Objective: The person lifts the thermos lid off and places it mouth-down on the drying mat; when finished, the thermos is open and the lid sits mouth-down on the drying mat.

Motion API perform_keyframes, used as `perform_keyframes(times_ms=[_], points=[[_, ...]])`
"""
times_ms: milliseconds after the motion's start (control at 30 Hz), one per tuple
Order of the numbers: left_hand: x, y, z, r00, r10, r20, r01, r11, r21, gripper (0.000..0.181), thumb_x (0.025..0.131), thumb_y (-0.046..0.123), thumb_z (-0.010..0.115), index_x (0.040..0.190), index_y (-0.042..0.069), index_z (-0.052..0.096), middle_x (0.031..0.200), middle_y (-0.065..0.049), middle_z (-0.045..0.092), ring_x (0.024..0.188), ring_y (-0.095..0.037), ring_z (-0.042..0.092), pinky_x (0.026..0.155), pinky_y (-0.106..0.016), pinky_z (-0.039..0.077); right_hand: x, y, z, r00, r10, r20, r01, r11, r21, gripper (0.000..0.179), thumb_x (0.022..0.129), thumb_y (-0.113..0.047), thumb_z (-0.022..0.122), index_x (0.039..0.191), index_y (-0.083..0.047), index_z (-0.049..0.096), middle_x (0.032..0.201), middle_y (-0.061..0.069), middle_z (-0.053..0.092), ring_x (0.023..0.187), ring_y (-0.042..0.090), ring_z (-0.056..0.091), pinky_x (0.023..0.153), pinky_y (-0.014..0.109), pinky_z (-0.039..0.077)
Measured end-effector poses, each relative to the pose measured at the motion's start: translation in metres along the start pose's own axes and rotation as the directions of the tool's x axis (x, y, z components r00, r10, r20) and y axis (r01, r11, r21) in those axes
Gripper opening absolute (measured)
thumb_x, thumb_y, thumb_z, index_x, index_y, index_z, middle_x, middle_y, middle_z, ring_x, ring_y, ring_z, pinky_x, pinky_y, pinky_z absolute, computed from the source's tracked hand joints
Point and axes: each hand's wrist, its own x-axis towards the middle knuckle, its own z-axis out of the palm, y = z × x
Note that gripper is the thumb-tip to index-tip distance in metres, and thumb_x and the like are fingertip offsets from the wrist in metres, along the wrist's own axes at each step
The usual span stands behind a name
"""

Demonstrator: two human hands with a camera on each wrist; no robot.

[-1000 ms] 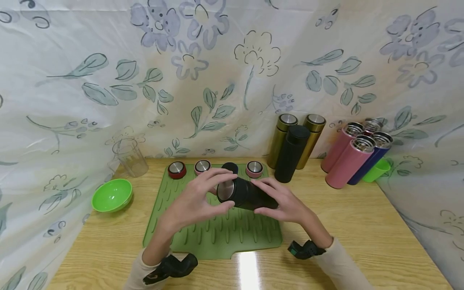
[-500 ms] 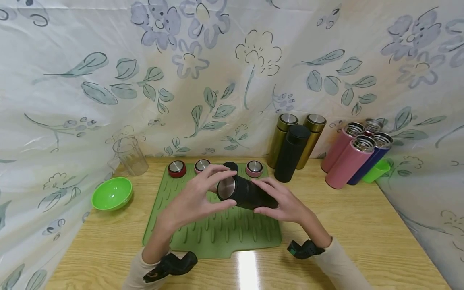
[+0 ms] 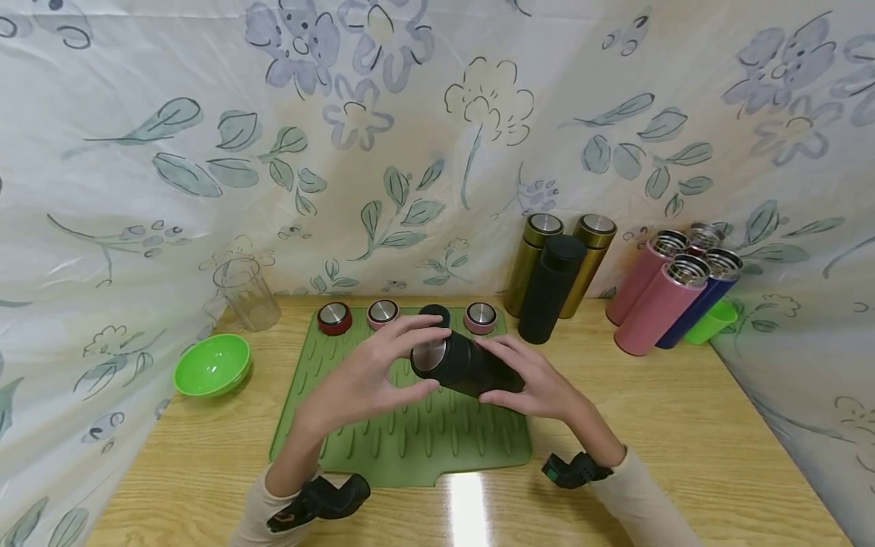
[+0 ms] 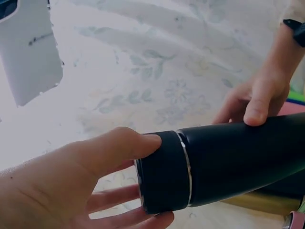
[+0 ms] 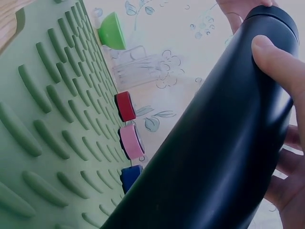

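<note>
A black thermos bottle (image 3: 485, 370) is held tilted above the green mat (image 3: 424, 448), its steel-topped lid (image 3: 431, 355) towards the left. My left hand (image 3: 369, 376) grips that lid, thumb on one side and fingers on the other. In the left wrist view a thin silver line parts the lid (image 4: 164, 179) from the bottle body (image 4: 233, 157). My right hand (image 3: 536, 380) holds the body near its lower end; in the right wrist view its thumb lies along the black wall (image 5: 214, 124). The bottle hides part of the mat.
Red (image 3: 334, 318), pink (image 3: 383, 312), dark blue (image 5: 131, 176) and pink (image 3: 481, 317) lids line the mat's back edge. Behind right stand gold bottles (image 3: 588, 266), a black bottle (image 3: 547, 296) and several lidless bottles (image 3: 656, 311). A clear jug (image 3: 247, 296) and green bowl (image 3: 213, 365) stand left.
My left thumb and fingers shift slightly at the lid. The bottle and my right hand stay almost where they were.
</note>
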Motion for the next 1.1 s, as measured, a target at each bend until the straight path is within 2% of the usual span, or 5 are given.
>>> perform_keyframes(times_ms=[167, 400, 533, 733, 1100], points=[[0.0002, 0.001, -0.0004, 0.999, -0.029, -0.039, 0.028, 0.999, -0.032, 0.061, 0.08, 0.029, 0.079, 0.136, 0.021, 0.055, 0.139, 0.0, 0.052, 0.121, -0.016, 0.056, 0.088, -0.031, 0.056, 0.0013, -0.0014, 0.0, 1.0, -0.003, 0.004, 0.003, 1.0, 0.012, 0.069, 0.089, -0.049, 0.063, 0.14, -0.004, 0.049, 0.125, 0.01, 0.058, 0.108, 0.017, 0.057, 0.09, 0.022, 0.048], [-0.0007, 0.0007, -0.0021, 1.0, 0.003, -0.003, -0.003, 1.0, -0.006, 0.067, 0.08, 0.027, 0.079, 0.141, 0.022, 0.05, 0.148, -0.003, 0.046, 0.135, -0.021, 0.047, 0.103, -0.042, 0.048, 0.0009, -0.001, 0.0, 1.0, -0.016, -0.02, 0.016, 1.0, 0.006, 0.069, 0.089, -0.049, 0.063, 0.139, -0.004, 0.05, 0.124, 0.011, 0.058, 0.107, 0.018, 0.058, 0.09, 0.022, 0.049], [-0.001, 0.0007, -0.0022, 1.0, -0.011, -0.02, 0.011, 1.0, -0.015, 0.064, 0.08, 0.026, 0.079, 0.138, 0.02, 0.053, 0.142, -0.002, 0.051, 0.127, -0.018, 0.053, 0.093, -0.034, 0.055, 0.0009, -0.0002, 0.0007, 0.999, -0.033, -0.018, 0.033, 0.999, -0.001, 0.069, 0.089, -0.049, 0.063, 0.14, -0.005, 0.049, 0.122, 0.011, 0.058, 0.105, 0.017, 0.058, 0.088, 0.022, 0.05], [-0.002, 0.0013, -0.0029, 1.0, -0.023, 0.007, 0.023, 1.0, -0.011, 0.07, 0.081, 0.03, 0.078, 0.143, 0.023, 0.047, 0.149, -0.002, 0.044, 0.135, -0.021, 0.046, 0.102, -0.043, 0.05, 0.0007, 0.0003, 0.0019, 0.999, -0.029, -0.015, 0.029, 1.0, -0.011, 0.069, 0.089, -0.051, 0.061, 0.14, -0.005, 0.049, 0.123, 0.01, 0.058, 0.105, 0.017, 0.058, 0.086, 0.023, 0.05], [-0.002, 0.0, -0.0039, 1.0, 0.012, 0.014, -0.013, 1.0, 0.027, 0.063, 0.081, 0.026, 0.078, 0.139, 0.022, 0.053, 0.146, -0.001, 0.047, 0.134, -0.02, 0.047, 0.105, -0.044, 0.047, 0.002, -0.0033, 0.0002, 1.0, -0.019, 0.006, 0.019, 1.0, -0.021, 0.07, 0.09, -0.052, 0.06, 0.141, -0.006, 0.048, 0.125, 0.01, 0.057, 0.106, 0.016, 0.057, 0.087, 0.021, 0.049]])
